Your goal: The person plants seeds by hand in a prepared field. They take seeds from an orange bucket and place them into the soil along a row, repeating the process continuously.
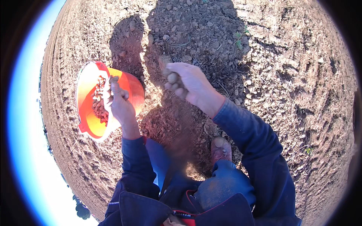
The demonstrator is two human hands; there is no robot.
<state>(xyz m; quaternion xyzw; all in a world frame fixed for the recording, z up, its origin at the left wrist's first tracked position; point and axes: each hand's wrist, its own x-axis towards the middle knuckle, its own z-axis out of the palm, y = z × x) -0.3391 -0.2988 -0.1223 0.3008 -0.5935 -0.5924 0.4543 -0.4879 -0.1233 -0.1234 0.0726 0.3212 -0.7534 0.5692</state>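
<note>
My left hand (120,106) is at the near rim of an orange plastic bucket (133,89), partly covering its mouth. Its fingers are curled around several small, soil-coated round lumps. Inside the bucket lies a pile of similar brown lumps (99,108); they may be small potatoes or bulbs, I cannot tell which. To the right of the bucket, above shaded soil, my right hand (192,79) grips a cluster of several dirty lumps (174,80). Its fingertips are mostly hidden behind the cluster.
Dry, crumbly soil (288,93) with straw bits and scattered pale lumps spreads all around. My shadow (198,28) falls ahead. A dusty boot (221,149) stands below my right forearm. A small green plant (239,39) grows at the upper right.
</note>
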